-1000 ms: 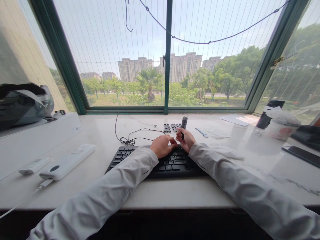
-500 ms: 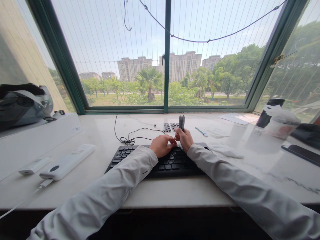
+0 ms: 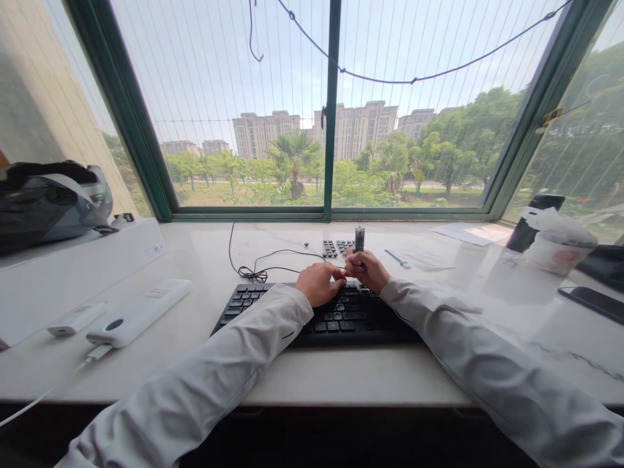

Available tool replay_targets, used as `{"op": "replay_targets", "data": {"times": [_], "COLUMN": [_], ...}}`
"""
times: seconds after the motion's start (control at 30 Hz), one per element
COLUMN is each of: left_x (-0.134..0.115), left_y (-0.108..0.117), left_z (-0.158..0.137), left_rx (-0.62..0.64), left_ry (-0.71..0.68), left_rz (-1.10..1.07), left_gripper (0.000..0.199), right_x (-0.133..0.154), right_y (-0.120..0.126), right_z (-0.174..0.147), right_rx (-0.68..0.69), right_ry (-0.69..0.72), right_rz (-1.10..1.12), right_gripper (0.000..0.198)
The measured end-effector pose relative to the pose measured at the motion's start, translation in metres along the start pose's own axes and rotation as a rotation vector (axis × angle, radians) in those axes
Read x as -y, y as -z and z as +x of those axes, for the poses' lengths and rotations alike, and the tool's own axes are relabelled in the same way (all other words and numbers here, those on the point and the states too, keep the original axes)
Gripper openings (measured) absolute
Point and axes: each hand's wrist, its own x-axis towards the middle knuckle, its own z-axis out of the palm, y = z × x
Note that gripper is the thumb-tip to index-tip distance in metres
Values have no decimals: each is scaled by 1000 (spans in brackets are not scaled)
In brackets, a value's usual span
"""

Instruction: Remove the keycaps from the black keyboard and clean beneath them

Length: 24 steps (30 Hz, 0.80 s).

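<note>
At the far left, a white box point(image 3: 88, 279) carries a dark item with a grey strap point(image 3: 53, 201); both are cut off by the picture edge. On the surface point(image 3: 205, 377) to their right lie a small white device point(image 3: 77, 320) and a white power bank point(image 3: 141, 314), with a white cable point(image 3: 24, 414) plugged into its near end. A bundled black cable point(image 3: 253, 277) lies behind the black keyboard point(image 3: 336, 328), which is at the centre, near the front edge. The left sleeve point(image 3: 238, 354) crosses the keyboard and hides many keys. The left hand point(image 3: 316, 284) is at the rear keys; its fingertips are obscured, so whether it grips anything cannot be determined. Loose keycaps point(image 3: 330, 249) lie behind the hands, partly blocked. The right hand point(image 3: 370, 270), just beside the left, is clamped around an upright dark tool point(image 3: 359, 239), whose lower end is concealed. The right sleeve point(image 3: 468, 351) covers the keyboard's right end. Further right are a blue-handled implement point(image 3: 396, 257), a paper sheet point(image 3: 470, 233), a bagged tub point(image 3: 560, 250) partly masking a dark cylinder point(image 3: 522, 235), and a phone point(image 3: 592, 302).
</note>
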Motion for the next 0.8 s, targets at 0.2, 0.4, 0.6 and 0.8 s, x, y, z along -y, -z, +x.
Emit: {"op": "replay_targets", "data": {"times": [0.2,0.4,0.6,0.8], "left_x": [1,1,2,2], "left_y": [0,0,-1,0], "left_z": [-1,-1,0,-1], "left_rx": [-13,-1,-13,-15], "left_ry": [-24,-20,-29,-53], "left_rz": [-5,-29,-25,-26], "left_gripper": [22,23,23,21], "right_x": [4,6,10,9], "right_y": [1,4,14,22], "right_z": [-5,-7,-6,-5], "right_rx": [64,68,147,192], "right_ry": [10,-19,-87,-108], "right_rz": [-63,-7,105,154], "right_gripper": [24,24,23,22]}}
